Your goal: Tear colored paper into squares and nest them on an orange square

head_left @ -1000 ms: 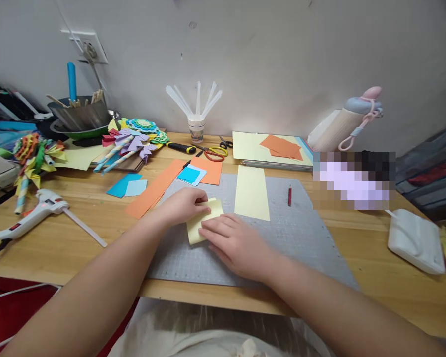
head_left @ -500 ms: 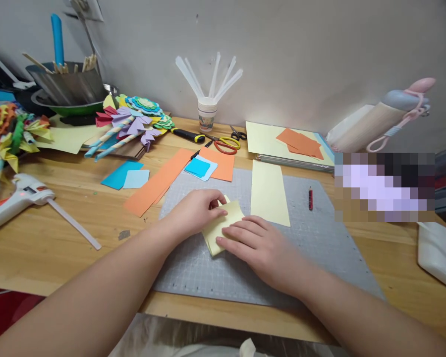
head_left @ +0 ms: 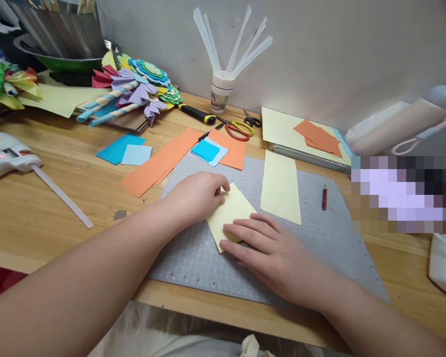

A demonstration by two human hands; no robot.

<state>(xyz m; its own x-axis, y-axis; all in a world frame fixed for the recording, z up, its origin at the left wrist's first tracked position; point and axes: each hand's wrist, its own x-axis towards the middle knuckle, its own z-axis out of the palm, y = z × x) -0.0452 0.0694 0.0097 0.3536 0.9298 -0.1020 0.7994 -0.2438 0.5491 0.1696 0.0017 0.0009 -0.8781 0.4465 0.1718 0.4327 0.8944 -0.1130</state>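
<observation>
A pale yellow paper lies on the grey cutting mat, its corner turned towards me. My left hand has its thumb and forefinger curled onto the paper's upper left edge, closed on it. Flat across the lower right part of the paper rests my right hand, fingers stretched out and slightly apart. Whether the paper is folded or layered under the fingers is hidden. Right of it on the mat are a pale yellow strip and a short red pencil.
Orange strips and blue squares lie beyond my left hand. Farther back are a yellow-black cutter, scissors and a paper cup of glue sticks. A glue gun and paper flowers occupy the left.
The camera view has shifted, moving the scene. The yellow paper's upper side now lies flatter and shows a straight slanting edge; both hands stay on it.
</observation>
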